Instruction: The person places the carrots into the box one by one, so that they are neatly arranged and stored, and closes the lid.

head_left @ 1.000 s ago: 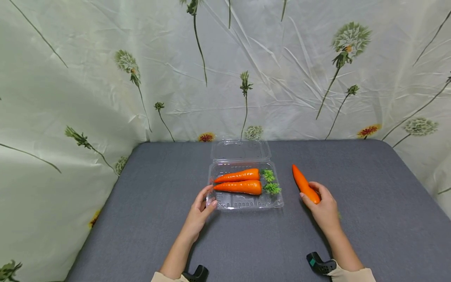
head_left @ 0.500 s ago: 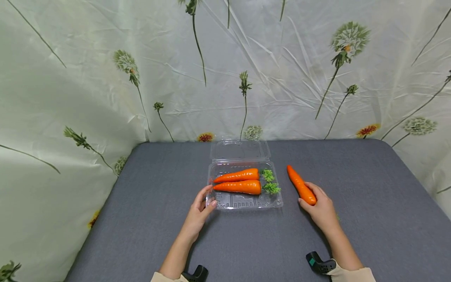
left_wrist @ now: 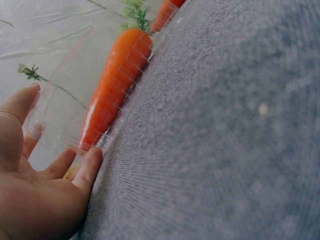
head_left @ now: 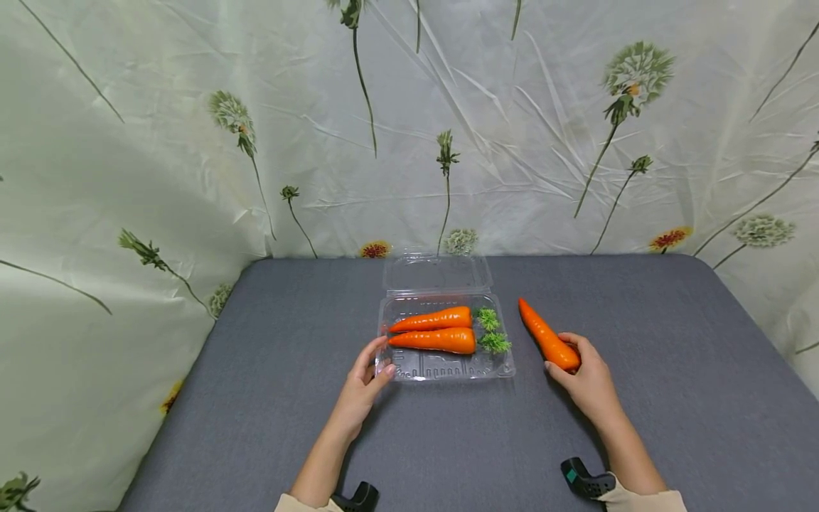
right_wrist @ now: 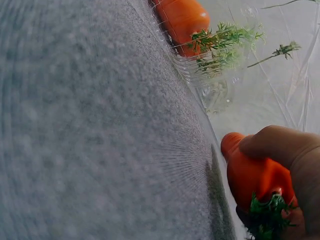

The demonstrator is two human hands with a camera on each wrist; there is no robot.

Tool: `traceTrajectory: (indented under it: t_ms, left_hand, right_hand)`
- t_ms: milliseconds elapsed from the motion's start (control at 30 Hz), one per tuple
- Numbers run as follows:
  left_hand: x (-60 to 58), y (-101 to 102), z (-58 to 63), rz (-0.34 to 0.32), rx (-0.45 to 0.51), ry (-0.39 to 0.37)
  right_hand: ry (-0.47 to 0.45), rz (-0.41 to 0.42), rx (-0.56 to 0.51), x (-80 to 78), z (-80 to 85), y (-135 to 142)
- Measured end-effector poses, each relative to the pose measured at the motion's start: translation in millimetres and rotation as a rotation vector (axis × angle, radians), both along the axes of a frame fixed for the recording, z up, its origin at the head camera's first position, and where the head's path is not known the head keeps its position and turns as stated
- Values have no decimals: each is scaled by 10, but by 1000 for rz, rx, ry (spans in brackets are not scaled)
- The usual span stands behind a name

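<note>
A clear plastic clamshell container (head_left: 416,368) lies with its lid raised, two glossy orange toy carrots (head_left: 441,340) side by side in it, green tops to the right. My left hand (head_left: 360,387) holds its near left corner between thumb and fingers. In the left wrist view, the fingertips (left_wrist: 90,162) meet the container's end wall by a carrot tip. To the container's right, a third toy carrot (head_left: 544,334) is in my right hand (head_left: 590,380), thumb and fingers round its thick end. Its green top (right_wrist: 270,215) shows below the hand in the right wrist view.
The grey cloth-covered table (head_left: 448,441) spreads round both arms. The container's lid (head_left: 438,272) leans back near the table's far edge. A pale curtain (head_left: 409,107) with a dandelion print hangs behind and on the left. Black wrist devices (head_left: 585,480) sit at the sleeves.
The carrot in my right hand has swung its tip left, toward the container. My left hand, the container and the two carrots inside have stayed put.
</note>
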State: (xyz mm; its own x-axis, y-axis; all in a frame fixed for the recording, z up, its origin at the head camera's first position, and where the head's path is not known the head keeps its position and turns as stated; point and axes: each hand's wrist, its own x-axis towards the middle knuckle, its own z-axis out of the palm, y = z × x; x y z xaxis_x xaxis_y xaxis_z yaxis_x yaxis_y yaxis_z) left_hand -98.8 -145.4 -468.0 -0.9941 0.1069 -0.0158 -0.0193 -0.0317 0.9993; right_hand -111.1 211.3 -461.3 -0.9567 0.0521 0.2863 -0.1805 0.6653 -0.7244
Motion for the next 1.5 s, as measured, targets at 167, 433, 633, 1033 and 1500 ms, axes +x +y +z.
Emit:
traceTrajectory:
  t_ms: [167, 433, 633, 1033, 1500]
  left_hand:
    - [3, -1, 2, 2, -10, -13]
    - [1, 0, -12, -6, 2, -4]
    - [-2, -4, -29, -12, 14, 8]
    - [14, 5, 25, -13, 11, 0]
    - [3, -1, -8, -8, -5, 7]
  right_hand:
    - [41, -46, -24, -3, 10, -15]
    - [130, -58, -80, -22, 39, -34]
    - [165, -48, -178, -13, 81, -78]
    - [205, -26, -248, 11, 320, -214]
    - [285, 109, -336, -20, 827, -556]
